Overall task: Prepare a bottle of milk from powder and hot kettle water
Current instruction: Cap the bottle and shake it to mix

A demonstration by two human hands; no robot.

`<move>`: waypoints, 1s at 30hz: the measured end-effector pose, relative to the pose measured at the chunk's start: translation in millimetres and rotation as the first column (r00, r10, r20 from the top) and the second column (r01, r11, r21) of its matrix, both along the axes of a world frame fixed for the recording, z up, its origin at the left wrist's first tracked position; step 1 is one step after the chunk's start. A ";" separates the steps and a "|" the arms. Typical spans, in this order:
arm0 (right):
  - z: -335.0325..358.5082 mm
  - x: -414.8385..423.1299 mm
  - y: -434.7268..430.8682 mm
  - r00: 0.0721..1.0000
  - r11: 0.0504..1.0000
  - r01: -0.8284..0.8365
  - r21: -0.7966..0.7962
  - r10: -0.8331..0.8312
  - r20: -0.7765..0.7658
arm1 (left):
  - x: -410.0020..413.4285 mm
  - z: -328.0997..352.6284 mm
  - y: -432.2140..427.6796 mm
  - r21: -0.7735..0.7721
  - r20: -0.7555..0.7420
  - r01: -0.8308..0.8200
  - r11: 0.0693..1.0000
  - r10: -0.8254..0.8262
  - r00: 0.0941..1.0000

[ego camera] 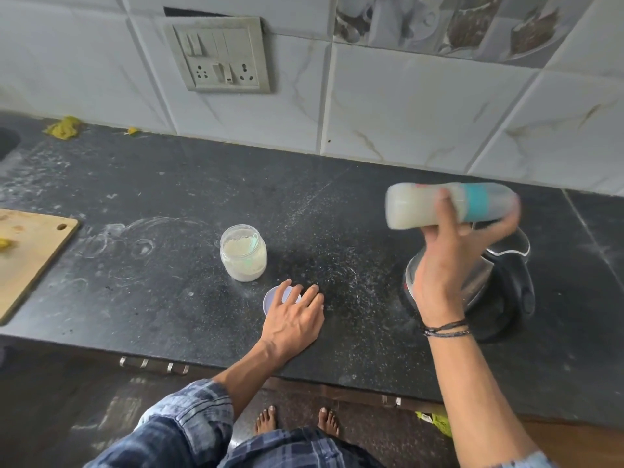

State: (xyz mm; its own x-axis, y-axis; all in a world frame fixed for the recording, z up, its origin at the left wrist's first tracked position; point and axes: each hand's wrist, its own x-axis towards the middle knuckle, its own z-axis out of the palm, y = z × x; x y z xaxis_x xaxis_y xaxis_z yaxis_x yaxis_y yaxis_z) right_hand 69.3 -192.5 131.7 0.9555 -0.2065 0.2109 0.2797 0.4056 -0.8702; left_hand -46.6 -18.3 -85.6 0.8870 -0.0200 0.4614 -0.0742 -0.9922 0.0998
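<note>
My right hand [449, 261] grips a bottle [425, 206] of whitish milk, held sideways above the counter and blurred by motion; a teal band shows near its right end. Just below and behind that hand stands the steel kettle [499, 282] with a black handle. An open clear jar of milk powder [243, 253] with a scoop inside stands on the dark counter [169, 231]. My left hand [293, 319] rests with straight fingers on the jar's pale round lid [271, 298], which lies flat on the counter in front of the jar.
A wooden cutting board [30, 251] lies at the left edge with yellow scraps on it. More yellow scraps [64, 128] lie by the tiled wall. A socket panel [219, 55] is on the wall. Spilled powder dusts the counter. A sink edge [6, 143] shows far left.
</note>
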 end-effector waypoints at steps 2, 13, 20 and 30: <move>-1.3 -5.6 2.0 0.989 0.973 -0.148 -0.176 0.148 -0.014 | -0.5 -0.6 1.0 0.003 0.011 0.017 1.000 -0.017 1.000; 3.9 -18.0 0.8 0.997 0.994 -0.049 -0.100 0.055 0.058 | 0.8 -1.8 -0.1 -0.006 0.016 -0.002 1.000 0.002 1.000; 6.6 -15.1 -0.6 0.994 0.991 -0.061 -0.119 0.071 0.079 | 0.8 -1.6 0.7 -0.021 0.028 0.005 1.000 -0.004 1.000; 19.2 -12.6 -6.0 0.998 0.994 0.055 0.091 -0.059 0.038 | 2.0 -2.2 -0.6 -0.035 0.014 0.000 0.999 0.000 1.000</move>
